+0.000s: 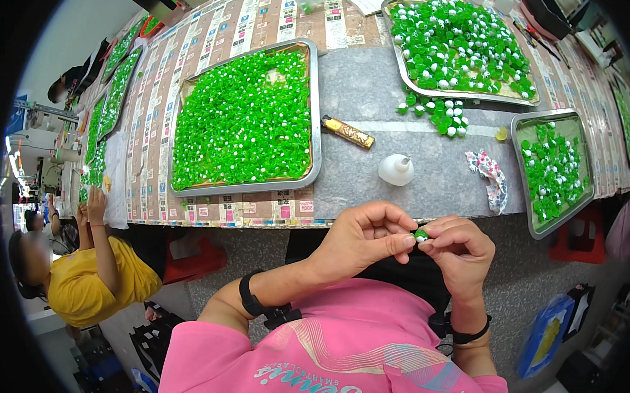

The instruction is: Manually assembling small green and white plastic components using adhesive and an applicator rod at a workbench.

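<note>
Fingers (380, 215) of both hands (356, 242) (466, 249) apparently pinch a green-white piece (421, 235) — patterned table (152, 144) ahead, grey floor (522, 265) below.

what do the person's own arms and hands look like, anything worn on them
Both the left hand and right hand are ungloved. A short pink sleeve covers the upper left arm. A black strap circles the left forearm, and a black band the right.

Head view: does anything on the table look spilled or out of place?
Yes, some loose green-and-white pieces lie on the grey mat, just outside the near rim of the far-right tray. Most others sit inside trays, so these look odd; whether spilled or set there, I can't tell.
</note>
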Motion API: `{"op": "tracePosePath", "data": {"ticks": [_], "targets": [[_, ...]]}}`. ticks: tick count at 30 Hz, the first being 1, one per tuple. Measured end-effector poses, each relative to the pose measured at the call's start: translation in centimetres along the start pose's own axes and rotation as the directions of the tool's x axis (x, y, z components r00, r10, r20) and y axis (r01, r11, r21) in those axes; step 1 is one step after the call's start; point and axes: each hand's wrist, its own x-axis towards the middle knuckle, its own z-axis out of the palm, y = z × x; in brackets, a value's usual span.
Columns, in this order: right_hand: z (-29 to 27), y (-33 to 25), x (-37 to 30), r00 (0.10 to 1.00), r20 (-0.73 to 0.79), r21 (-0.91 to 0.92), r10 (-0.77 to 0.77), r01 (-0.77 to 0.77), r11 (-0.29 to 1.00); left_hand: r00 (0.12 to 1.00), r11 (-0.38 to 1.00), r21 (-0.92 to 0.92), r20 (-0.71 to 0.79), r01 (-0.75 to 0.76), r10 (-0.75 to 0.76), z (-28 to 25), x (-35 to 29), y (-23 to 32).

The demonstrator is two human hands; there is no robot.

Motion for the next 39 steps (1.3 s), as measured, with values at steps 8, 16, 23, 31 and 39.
{"op": "tracePosePath", "data": {"ticks": [8,16,23,31,39], "targets": [[-0.4,-0.1,0.0,0.994,0.016,0.066,0.111,-0.112,0.992,1.0,0.997,0.072,0.01,-0.004,0.003,-0.2,0.3,0.3],[-0.3,-0.5,0.3,0.991,0.048,-0.029,0.124,-0.122,0.992,0.995,0.99,-0.099,0.029,0.102,-0.099,-0.5,0.4,-0.3],[-1.1,-0.5,0.8,0.949,0.108,0.069,0.297,-0.305,0.95,0.987,0.961,-0.224,0.039,0.16,-0.155,-0.5,0.7,-1.3],[-0.9,-0.5,1.5,0.9,0.119,0.162,0.419,-0.434,0.886,0.989,0.992,0.082,0.117,-0.099,0.089,-0.5,0.3,-0.6],[0.1,-0.7,1.2,0.894,0.117,0.228,0.432,-0.447,0.865,0.996,0.991,-0.131,0.085,-0.027,0.038,-1.3,0.2,-1.9]]}}
